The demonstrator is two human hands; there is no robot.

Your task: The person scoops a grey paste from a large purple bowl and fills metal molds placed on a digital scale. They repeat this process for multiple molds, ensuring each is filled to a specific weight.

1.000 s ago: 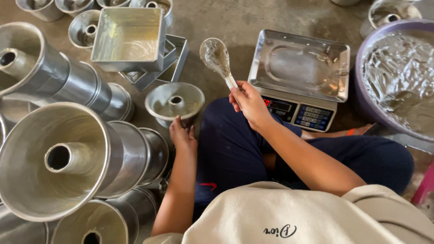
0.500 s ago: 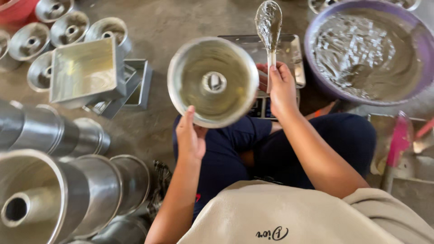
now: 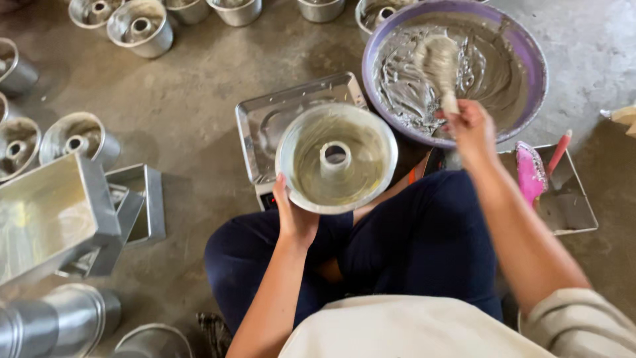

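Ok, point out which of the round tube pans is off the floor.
The tube pan gripped at its rim by the left hand, held above the scale tray. The other tube pans, like one at upper left, sit on the floor.

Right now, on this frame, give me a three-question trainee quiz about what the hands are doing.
1. True or false: the left hand holds the ring pan above the scale.
2. What is the right hand dipping into the purple bowl? A) whisk B) spoon C) pink spatula
3. Where does the pink spatula lie?

Key
1. True: the pan is held by its near rim, open side up.
2. B
3. On the flat tray to the person's right, below the bowl.
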